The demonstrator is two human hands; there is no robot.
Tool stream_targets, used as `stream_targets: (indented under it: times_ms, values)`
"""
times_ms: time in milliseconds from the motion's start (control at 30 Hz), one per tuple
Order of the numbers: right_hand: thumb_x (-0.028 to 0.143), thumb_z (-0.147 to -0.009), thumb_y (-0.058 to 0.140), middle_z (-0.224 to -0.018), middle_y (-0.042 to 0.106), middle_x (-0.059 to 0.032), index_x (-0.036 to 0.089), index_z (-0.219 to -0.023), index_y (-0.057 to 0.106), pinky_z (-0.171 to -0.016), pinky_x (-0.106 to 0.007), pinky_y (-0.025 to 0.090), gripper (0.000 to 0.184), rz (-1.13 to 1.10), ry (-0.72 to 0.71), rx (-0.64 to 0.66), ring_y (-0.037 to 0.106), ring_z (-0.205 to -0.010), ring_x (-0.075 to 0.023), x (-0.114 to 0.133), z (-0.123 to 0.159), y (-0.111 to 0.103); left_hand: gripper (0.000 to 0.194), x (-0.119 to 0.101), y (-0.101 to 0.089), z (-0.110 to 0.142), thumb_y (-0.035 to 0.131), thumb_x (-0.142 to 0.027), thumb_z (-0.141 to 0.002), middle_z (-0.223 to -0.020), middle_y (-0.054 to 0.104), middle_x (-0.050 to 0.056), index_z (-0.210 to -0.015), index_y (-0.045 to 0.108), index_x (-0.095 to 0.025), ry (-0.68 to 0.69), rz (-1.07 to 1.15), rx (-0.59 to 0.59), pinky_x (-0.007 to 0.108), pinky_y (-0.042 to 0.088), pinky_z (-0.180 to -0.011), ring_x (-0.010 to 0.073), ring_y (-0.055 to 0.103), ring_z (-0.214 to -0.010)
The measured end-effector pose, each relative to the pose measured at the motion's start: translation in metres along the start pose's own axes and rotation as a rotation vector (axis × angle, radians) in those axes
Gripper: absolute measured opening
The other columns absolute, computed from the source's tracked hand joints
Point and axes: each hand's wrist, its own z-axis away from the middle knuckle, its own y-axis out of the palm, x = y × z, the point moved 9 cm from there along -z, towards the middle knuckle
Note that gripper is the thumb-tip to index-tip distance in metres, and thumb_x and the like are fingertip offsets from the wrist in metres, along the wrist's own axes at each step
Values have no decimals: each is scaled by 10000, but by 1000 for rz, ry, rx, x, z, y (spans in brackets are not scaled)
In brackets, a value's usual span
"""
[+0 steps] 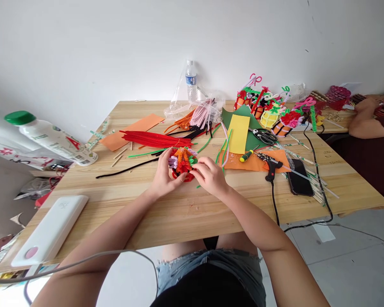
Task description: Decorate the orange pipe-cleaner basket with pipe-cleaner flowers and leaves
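Note:
Between my two hands, near the table's middle, is a small pipe-cleaner flower craft point(183, 164) in red, orange, purple and green. My left hand point(166, 175) curls around its left side, thumb across the front. At its right side my right hand point(208, 174) has thumb and fingers pinched at the green part; whatever small piece they grip is partly hidden. Just behind lies a bundle of red pipe cleaners point(156, 139). A black pipe cleaner point(126, 168) stretches out to the left, and green pipe cleaners point(222, 151) lie to the right.
Rightward lie a glue gun point(270, 165), screwdriver point(247, 156), scissors point(265, 136), phone point(299, 177) and yellow sheet point(239, 134). Finished-looking flower crafts point(270, 115) stand behind. A white bottle point(51, 138) and power bank point(51, 230) are leftward. Another person's arm point(366, 117) shows far right.

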Motion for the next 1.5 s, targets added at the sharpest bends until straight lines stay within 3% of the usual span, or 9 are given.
stream_targets:
  times_ms: [100, 267, 400, 533, 667, 900, 1100, 1300, 1500]
  values:
    - [304, -932, 537, -920, 632, -94, 196, -874, 664, -752, -300, 495, 176, 54, 33, -49, 606, -866, -195, -16, -3, -28, 836, 9, -5, -4, 637, -427, -808, -1431, 333, 196, -1473, 195, -181, -12, 49, 34, 495, 443, -1023, 331, 395, -1320]
    - [270, -906, 510, -692, 600, -46, 184, -733, 628, -657, -295, 454, 227, 181, 342, -239, 556, -677, -176, -87, 1, -92, 823, 18, -13, -9, 574, -485, -839, -1478, 296, 184, -1496, 163, -212, 35, 90, 104, 558, 303, -1121, 349, 287, -1396]
    - [264, -868, 519, -664, 596, -46, 173, -693, 621, -633, -289, 430, 222, 217, 431, -262, 533, -634, -168, -107, 5, -101, 873, 20, -13, -9, 546, -581, -825, -1496, 277, 190, -1506, 150, -204, 53, 113, 159, 593, 268, -1125, 375, 238, -1413]
    - [281, -861, 519, -675, 621, -53, 176, -704, 639, -653, -289, 427, 224, 205, 441, -173, 543, -647, -173, -103, 3, -91, 908, 15, -11, -9, 561, -588, -816, -1489, 284, 194, -1513, 129, -197, 93, 102, 181, 602, 252, -1128, 377, 232, -1414]
    - [302, -843, 516, -725, 660, -86, 166, -727, 670, -669, -310, 434, 236, 264, 574, -60, 577, -680, -200, -121, 14, -106, 997, 12, -11, -11, 624, -608, -768, -1488, 271, 211, -1516, 110, -194, 95, 58, 165, 599, 297, -1105, 383, 295, -1382]
    - [498, -826, 520, -877, 674, -201, 137, -851, 730, -662, -412, 478, 418, 703, 1098, 275, 641, -804, -323, -174, 110, -163, 1098, 3, -11, -11, 707, -608, -702, -1468, 299, 238, -1512, 110, -168, 146, -18, 83, 587, 332, -1084, 389, 293, -1379]
    - [507, -804, 562, -1002, 682, -213, 121, -1000, 691, -761, -399, 506, 452, 614, 1274, 492, 651, -984, -362, -192, 157, -153, 979, 13, -10, -10, 702, -510, -743, -1470, 297, 203, -1501, 177, -182, 50, 30, 86, 584, 297, -1109, 374, 297, -1375]
    - [472, -654, 705, -776, 682, -130, 147, -788, 687, -680, -366, 510, 352, 433, 1326, 229, 662, -812, -306, -214, 152, -159, 961, 40, -6, -7, 730, -438, -739, -1519, 247, 155, -1503, 174, -265, -106, 400, 121, 551, 277, -1142, 349, 298, -1404]
    - [291, -627, 672, -443, 467, 35, 175, -617, 569, -370, -226, 373, 155, -139, 1492, -209, 461, -418, -120, -220, 172, -154, 956, 71, 3, -1, 797, -393, -693, -1534, 315, 124, -1475, 250, -336, -264, 737, 156, 537, 365, -1103, 346, 362, -1388]
